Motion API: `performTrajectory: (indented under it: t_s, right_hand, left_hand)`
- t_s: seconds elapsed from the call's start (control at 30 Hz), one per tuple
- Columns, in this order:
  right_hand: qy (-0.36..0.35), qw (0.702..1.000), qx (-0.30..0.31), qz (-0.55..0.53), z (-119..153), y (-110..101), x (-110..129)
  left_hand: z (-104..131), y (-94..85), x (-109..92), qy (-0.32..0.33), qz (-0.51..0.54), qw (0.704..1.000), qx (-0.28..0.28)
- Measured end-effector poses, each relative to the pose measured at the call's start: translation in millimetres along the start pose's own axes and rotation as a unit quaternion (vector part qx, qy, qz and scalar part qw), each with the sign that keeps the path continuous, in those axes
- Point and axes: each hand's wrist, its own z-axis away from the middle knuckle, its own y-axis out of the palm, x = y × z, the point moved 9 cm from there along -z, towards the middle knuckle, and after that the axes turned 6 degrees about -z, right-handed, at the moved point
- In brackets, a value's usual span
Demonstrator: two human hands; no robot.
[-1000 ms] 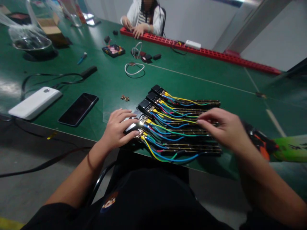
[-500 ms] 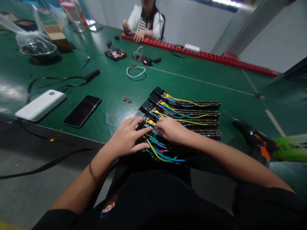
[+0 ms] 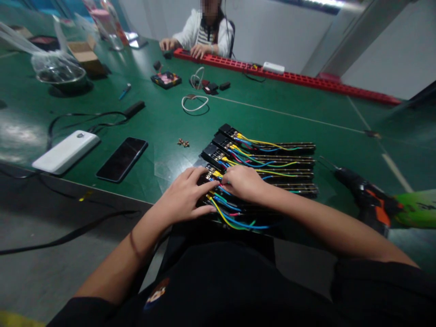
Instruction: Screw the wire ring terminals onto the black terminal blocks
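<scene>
Several black strip assemblies [image 3: 289, 160] lie side by side near the table's front edge, with black blocks [image 3: 223, 141] at their left ends and yellow, blue, green and red wires [image 3: 235, 223] along them. My left hand [image 3: 185, 193] rests over the block end of a near assembly, fingers spread, its index fingertip by the wire ends. Close against that fingertip, my right hand [image 3: 243, 181] is closed at the coloured wires, its fingers curled down; what they pinch is too small to make out.
Small brass-coloured screws [image 3: 183, 143], a phone [image 3: 121, 159] and a white power bank [image 3: 66, 152] lie to the left. A power drill [image 3: 364, 195] is at the right. Across the table, a person's hands [image 3: 200, 51] are by a red rail [image 3: 289, 77].
The view has shifted slightly. Both my hands stay at the same assembly with nearly the same pose. The other person's one hand has moved left to a small black item.
</scene>
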Motion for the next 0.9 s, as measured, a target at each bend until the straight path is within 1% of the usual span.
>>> performTrajectory:
  t_s: [0.17,0.3,0.5,0.6,0.9]
  right_hand:
    - [-0.019,1.000,0.001,-0.001,-0.8,4.1,6.4]
    - [-0.028,0.999,-0.021,-0.013,0.2,4.7,6.2]
    - [-0.054,0.997,-0.057,-0.019,2.4,5.4,5.2]
    - [-0.055,0.996,-0.070,-0.024,3.1,5.5,4.2]
    - [-0.052,0.994,-0.090,-0.036,4.8,8.5,1.4]
  left_hand:
    - [0.7,-1.4,-0.3,0.002,0.003,1.000,0.009]
    - [1.9,-0.9,-0.1,0.005,0.002,1.000,0.016]
    - [4.1,3.0,0.6,0.018,-0.029,0.999,0.030]
    - [3.7,3.2,2.2,0.017,-0.034,0.999,0.034]
    - [-0.3,-2.1,4.5,-0.001,-0.007,0.999,0.040]
